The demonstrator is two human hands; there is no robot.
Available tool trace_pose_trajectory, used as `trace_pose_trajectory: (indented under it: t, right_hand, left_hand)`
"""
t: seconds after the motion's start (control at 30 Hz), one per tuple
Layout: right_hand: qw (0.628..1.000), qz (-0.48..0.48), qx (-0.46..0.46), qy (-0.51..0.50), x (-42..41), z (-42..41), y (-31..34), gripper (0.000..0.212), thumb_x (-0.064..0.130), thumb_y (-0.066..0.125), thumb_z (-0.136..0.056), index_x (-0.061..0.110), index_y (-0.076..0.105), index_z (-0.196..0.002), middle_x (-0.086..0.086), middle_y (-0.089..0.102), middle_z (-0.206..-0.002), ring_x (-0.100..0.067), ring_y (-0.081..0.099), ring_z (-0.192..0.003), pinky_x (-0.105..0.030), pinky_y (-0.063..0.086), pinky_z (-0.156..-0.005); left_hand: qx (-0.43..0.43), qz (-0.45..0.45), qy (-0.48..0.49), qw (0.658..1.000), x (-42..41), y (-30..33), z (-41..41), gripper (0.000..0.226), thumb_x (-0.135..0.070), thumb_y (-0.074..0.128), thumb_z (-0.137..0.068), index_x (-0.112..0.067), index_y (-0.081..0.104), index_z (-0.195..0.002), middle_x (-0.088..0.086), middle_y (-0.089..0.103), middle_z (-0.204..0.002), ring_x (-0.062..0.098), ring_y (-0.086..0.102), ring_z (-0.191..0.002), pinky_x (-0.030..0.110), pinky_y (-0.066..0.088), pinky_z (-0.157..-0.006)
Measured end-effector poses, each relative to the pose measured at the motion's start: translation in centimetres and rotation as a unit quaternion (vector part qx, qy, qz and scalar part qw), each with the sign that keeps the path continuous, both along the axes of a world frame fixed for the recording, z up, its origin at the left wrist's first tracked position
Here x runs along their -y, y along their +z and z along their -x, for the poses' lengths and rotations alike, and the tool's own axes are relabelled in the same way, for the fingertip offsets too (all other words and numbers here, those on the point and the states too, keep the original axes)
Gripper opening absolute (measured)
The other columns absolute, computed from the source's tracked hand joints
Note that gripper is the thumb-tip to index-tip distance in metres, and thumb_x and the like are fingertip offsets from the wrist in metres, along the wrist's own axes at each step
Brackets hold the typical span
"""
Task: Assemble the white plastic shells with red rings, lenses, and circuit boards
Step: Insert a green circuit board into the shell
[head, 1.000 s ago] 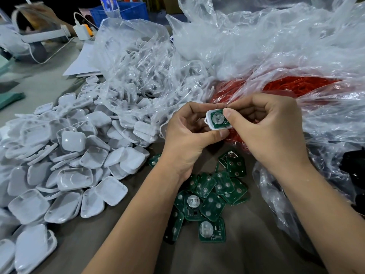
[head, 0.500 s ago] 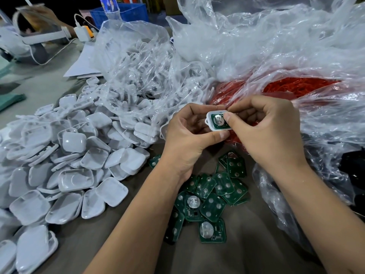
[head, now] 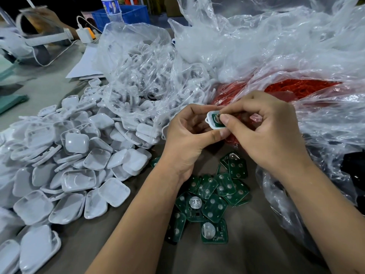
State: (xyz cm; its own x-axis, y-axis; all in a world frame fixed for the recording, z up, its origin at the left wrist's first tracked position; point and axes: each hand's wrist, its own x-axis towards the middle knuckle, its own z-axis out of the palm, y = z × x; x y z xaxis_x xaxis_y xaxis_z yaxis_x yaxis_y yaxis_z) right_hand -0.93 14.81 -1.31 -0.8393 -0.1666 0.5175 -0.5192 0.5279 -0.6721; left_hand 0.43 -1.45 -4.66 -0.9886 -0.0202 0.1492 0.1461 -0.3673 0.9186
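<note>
above the circuit boards (head: 212,202), both hands (head: 233,133) pinching white shell (head: 214,121), open side up

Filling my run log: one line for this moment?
left hand holds white shell | right hand presses circuit board into it | spare boards on table

Two bare forearms enter from the lower edge of the view. The left hand (head: 189,139) and right hand (head: 270,135) wear no gloves, rings or watch. No sleeve is visible on either arm. Fingernails are short and unpainted.
</note>
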Motion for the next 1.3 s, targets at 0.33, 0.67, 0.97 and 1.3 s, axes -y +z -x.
trace_pose_trajectory:
  t: [0.33,0.67,0.97,1.3]
  right_hand:
    - [0.992,0.078,0.068,0.076,-1.0,0.3,0.5,0.007,0.025,0.087,-0.083,0.024,0.081,-0.086,0.001,0.076,-0.078,-0.027,0.070,-0.072,-0.047,0.056,-0.063]
    - [0.986,0.103,0.056,0.118,-1.3,0.3,1.0,0.013,0.015,0.085,-0.085,0.016,0.082,-0.097,0.000,0.075,-0.085,-0.016,0.070,-0.077,-0.024,0.056,-0.068]
    - [0.989,0.079,0.046,0.117,-1.2,0.0,1.1,0.015,0.014,0.087,-0.082,0.013,0.081,-0.095,-0.003,0.075,-0.086,-0.021,0.072,-0.074,-0.046,0.059,-0.069]
    - [0.990,0.068,0.028,0.119,-1.3,0.1,0.9,0.015,0.017,0.088,-0.082,0.017,0.079,-0.094,0.000,0.069,-0.083,-0.020,0.069,-0.069,-0.045,0.059,-0.058]
  left_hand:
    - [0.023,-0.033,-0.077,0.996,0.7,0.1,0.0,0.046,0.008,0.076,-0.077,-0.007,0.071,-0.120,0.014,0.075,-0.111,0.024,0.070,-0.108,0.034,0.057,-0.096]
    - [0.101,-0.180,-0.238,0.949,1.1,1.0,-0.3,0.036,-0.015,0.062,-0.093,0.000,0.068,-0.125,0.022,0.069,-0.125,0.030,0.073,-0.108,0.037,0.060,-0.094]
    - [0.142,-0.188,-0.244,0.941,1.2,1.1,-0.3,0.030,-0.015,0.052,-0.101,-0.002,0.068,-0.122,0.019,0.072,-0.108,0.029,0.075,-0.092,0.033,0.063,-0.081]
    - [0.146,-0.199,-0.247,0.937,1.4,1.3,-0.5,0.030,-0.011,0.052,-0.097,-0.004,0.075,-0.115,0.018,0.074,-0.104,0.030,0.076,-0.089,0.033,0.063,-0.076]
